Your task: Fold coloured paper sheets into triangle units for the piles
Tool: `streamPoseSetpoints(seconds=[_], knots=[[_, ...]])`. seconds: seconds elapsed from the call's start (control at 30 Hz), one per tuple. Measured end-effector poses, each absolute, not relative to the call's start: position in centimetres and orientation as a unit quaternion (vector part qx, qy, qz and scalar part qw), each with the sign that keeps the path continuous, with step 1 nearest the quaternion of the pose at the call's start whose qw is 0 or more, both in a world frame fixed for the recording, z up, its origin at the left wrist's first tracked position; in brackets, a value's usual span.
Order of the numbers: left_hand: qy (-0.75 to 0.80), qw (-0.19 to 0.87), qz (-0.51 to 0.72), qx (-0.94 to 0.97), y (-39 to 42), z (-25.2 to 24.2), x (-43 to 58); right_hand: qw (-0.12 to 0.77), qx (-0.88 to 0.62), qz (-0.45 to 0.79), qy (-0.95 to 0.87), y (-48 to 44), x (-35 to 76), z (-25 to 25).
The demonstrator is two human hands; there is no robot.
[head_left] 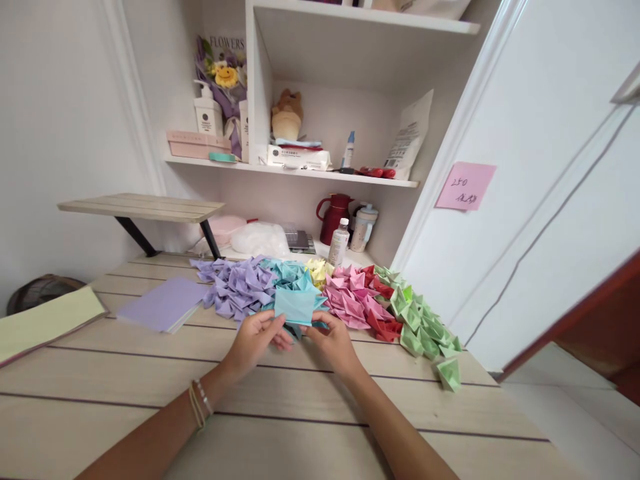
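White, smooth-panelled shelf unit is seen behind the paper heap. Wood-look table, pale planks cut by dark grooves, is partly covered by the heap: crisp, pointed folded pieces, grouped purple, blue, yellow, pink, red, green. Flat-topped stand on dark legs is placed left of and behind the heap. Left of the heap, a flat yellow-green pad and, nearer to it, a purple paper stack are laid. Glossy red jug and clear bottle are stood behind the heap. In front of the heap's blue part, a thin, rectangular blue sheet is pinched between thumb and forefinger of left hand and right hand; other left fingers are loosely bent, other right fingers mostly hidden. Blue pieces are partly blocked by the sheet.
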State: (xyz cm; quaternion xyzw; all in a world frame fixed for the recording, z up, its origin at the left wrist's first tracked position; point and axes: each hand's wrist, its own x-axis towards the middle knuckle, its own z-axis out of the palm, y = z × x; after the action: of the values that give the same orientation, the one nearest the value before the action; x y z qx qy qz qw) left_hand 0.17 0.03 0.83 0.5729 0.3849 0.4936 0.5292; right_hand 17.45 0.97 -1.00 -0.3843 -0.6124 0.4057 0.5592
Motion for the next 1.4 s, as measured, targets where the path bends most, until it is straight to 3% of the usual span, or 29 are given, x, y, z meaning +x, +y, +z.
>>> streamPoseSetpoints(seconds=[0.1, 0.27, 0.5, 0.63, 0.87, 1.17, 1.4], knots=[[0.365, 0.542, 0.521, 0.549, 0.1, 0.7, 0.2, 0.534, -0.409, 0.340, -0.657, 0.9, 17.9, -0.7], [0.373, 0.496, 0.544, 0.565, 0.5, 0.2, -0.1, 0.487, -0.364, 0.378, -0.698, 0.4, 18.6, 0.9], [0.369, 0.457, 0.508, 0.630, 0.3, -0.3, -0.4, 0.511, -0.336, 0.311, -0.727, -0.2, 19.0, 1.8], [0.373, 0.382, 0.513, 0.672, -0.3, 0.0, -0.2, 0.560, -0.339, 0.283, -0.701, -0.4, 18.9, 2.0], [0.358, 0.473, 0.590, 0.548, -1.1, 1.0, 0.9, 0.614, -0.320, 0.451, -0.563, -0.5, 17.5, 1.5], [0.387, 0.480, 0.528, 0.585, 0.2, 1.0, 0.1, 0.559, -0.353, 0.478, -0.578, -0.7, 17.6, 2.2], [0.344, 0.550, 0.506, 0.568, 0.9, 0.5, -0.2, 0.518, -0.334, 0.602, -0.508, -0.7, 17.6, 2.0]])
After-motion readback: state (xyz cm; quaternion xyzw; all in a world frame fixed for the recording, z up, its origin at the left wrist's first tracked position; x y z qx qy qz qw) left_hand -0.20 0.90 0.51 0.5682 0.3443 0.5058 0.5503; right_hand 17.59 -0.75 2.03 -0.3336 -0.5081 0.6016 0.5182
